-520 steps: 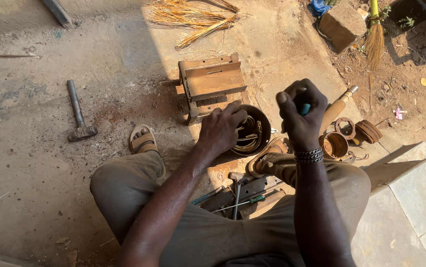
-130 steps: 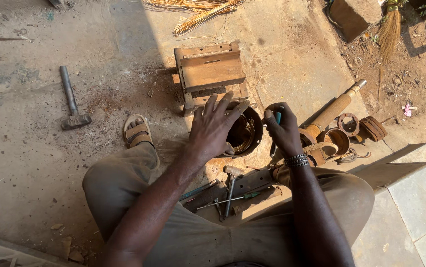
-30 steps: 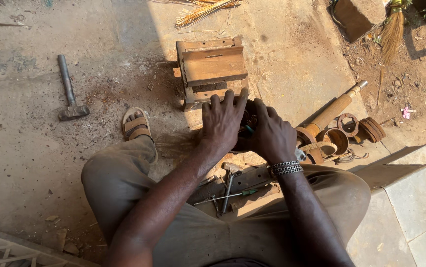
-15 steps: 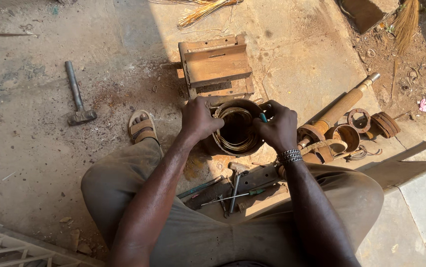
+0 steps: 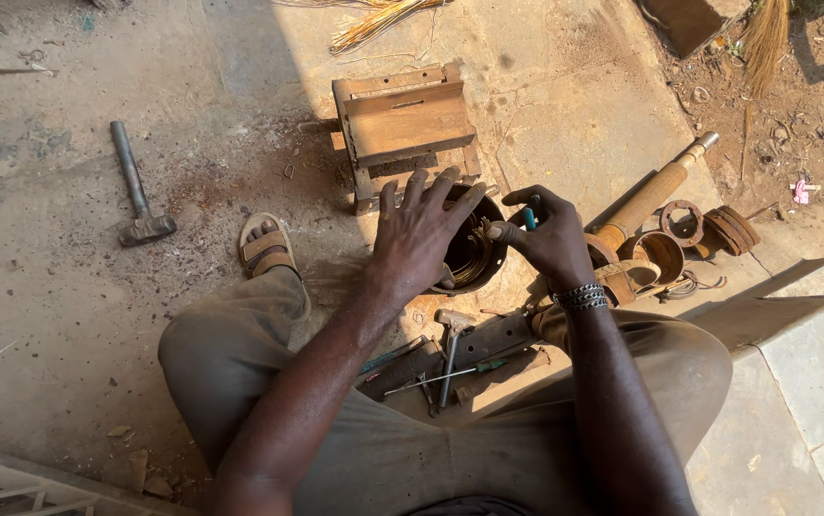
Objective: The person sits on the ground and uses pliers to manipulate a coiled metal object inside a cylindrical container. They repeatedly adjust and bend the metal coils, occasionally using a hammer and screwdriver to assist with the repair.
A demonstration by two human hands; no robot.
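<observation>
Left hand point(image 5: 421, 239), fingers spread wide, steadies the rusty round metal housing point(image 5: 474, 253); right hand point(image 5: 550, 239) pinches a small teal-handled tool point(image 5: 529, 218) beside its rim.

Concrete floor point(image 5: 565, 105), dusty, carried a sledgehammer point(image 5: 137, 186), wooden block frame point(image 5: 404, 129), rusty rings point(image 5: 708, 226), long shaft point(image 5: 655, 194) and hand tools point(image 5: 450, 358).

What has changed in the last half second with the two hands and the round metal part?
The left hand let go of the round metal housing rim and now lies spread over its left side. The right hand drew back to the right, off the rim, pinching a small blue-green tool. The housing, hammer and wooden block stayed put.
</observation>
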